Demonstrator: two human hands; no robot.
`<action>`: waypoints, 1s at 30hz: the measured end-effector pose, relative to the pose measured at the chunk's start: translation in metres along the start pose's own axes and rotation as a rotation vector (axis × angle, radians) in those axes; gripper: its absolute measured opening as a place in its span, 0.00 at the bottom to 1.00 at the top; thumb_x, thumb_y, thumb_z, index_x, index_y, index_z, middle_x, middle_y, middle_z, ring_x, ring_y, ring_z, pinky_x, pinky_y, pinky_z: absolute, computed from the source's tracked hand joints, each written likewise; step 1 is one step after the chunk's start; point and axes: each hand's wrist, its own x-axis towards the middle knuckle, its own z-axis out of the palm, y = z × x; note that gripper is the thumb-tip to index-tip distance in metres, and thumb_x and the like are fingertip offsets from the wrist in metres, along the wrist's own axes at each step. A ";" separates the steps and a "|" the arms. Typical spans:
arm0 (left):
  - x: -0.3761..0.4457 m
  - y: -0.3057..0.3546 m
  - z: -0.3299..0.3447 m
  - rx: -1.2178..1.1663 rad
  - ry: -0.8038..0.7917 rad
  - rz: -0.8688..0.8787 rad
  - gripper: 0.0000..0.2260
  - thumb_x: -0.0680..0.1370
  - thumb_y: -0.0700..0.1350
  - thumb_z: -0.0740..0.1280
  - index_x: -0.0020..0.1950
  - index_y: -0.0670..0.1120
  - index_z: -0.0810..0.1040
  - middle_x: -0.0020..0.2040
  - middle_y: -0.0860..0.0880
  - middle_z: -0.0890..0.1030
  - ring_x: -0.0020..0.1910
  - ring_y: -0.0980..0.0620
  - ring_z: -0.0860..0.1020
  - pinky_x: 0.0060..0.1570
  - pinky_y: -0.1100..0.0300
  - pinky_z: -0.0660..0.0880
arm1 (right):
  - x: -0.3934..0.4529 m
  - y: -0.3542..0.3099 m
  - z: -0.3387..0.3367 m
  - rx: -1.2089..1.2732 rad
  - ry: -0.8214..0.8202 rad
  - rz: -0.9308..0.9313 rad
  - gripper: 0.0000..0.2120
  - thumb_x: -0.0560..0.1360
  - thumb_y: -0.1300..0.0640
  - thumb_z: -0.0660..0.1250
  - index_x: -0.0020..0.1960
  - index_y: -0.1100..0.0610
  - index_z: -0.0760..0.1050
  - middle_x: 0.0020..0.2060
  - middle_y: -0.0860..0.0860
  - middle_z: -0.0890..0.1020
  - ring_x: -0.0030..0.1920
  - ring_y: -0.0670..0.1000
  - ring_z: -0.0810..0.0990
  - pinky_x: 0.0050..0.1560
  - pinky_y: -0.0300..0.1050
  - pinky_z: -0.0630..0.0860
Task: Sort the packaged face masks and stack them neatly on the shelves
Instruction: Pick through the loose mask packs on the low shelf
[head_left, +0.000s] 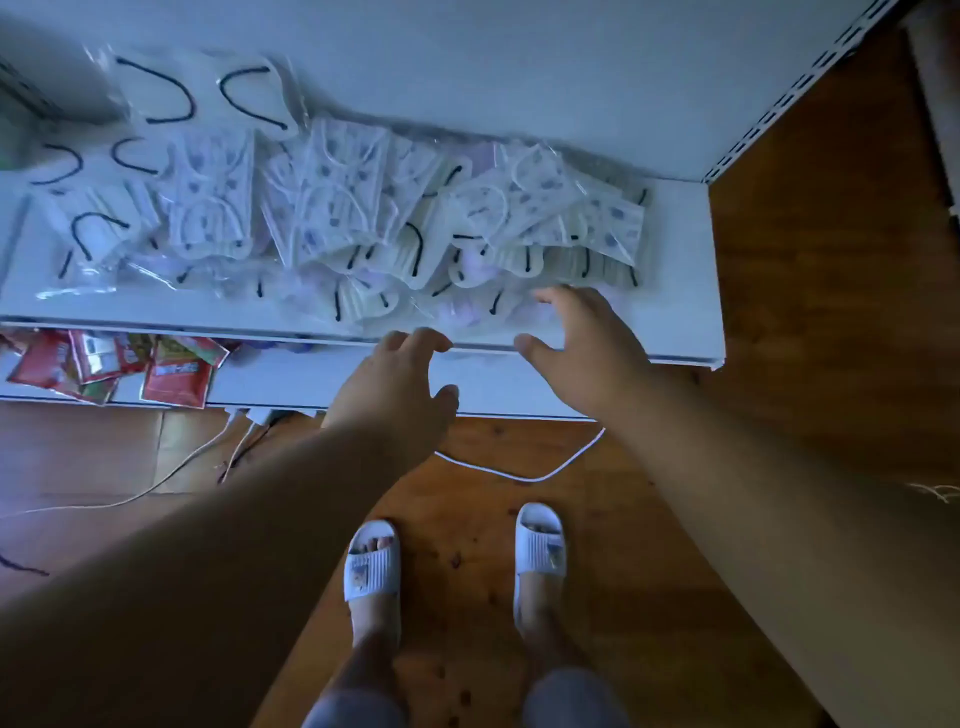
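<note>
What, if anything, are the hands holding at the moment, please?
Nothing: the left hand and right hand reach open toward the packaged face masks.

A loose heap of clear-plastic packaged face masks (363, 218), white with black or white ear loops, covers the white metal shelf (675, 322). The right hand (587, 353) has its spread fingers (550, 296) touching the heap's near edge. The left hand (400, 384), fingers relaxed, hovers at the shelf lip beside it. Left of those fingers, red foil packets (176, 379) lie on the lower white shelf (311, 384).
</note>
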 end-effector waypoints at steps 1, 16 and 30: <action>0.007 0.003 0.004 -0.033 0.011 -0.004 0.19 0.78 0.50 0.67 0.69 0.55 0.70 0.66 0.51 0.73 0.58 0.48 0.78 0.59 0.49 0.75 | 0.009 0.004 0.001 -0.017 0.017 -0.031 0.25 0.77 0.47 0.68 0.72 0.53 0.68 0.65 0.55 0.72 0.65 0.55 0.71 0.61 0.46 0.68; 0.083 0.004 0.018 -0.263 0.074 -0.168 0.13 0.79 0.50 0.68 0.63 0.53 0.76 0.59 0.54 0.79 0.56 0.49 0.80 0.55 0.56 0.75 | 0.157 0.009 0.046 -0.432 0.148 -0.045 0.25 0.79 0.49 0.62 0.73 0.56 0.64 0.67 0.57 0.72 0.66 0.60 0.70 0.62 0.55 0.67; 0.116 -0.005 0.020 -1.309 0.049 -0.517 0.12 0.79 0.48 0.70 0.58 0.42 0.81 0.54 0.41 0.86 0.47 0.43 0.86 0.45 0.51 0.81 | 0.079 0.029 0.055 0.013 0.224 -0.700 0.19 0.74 0.64 0.52 0.55 0.64 0.79 0.63 0.62 0.78 0.69 0.62 0.71 0.67 0.57 0.70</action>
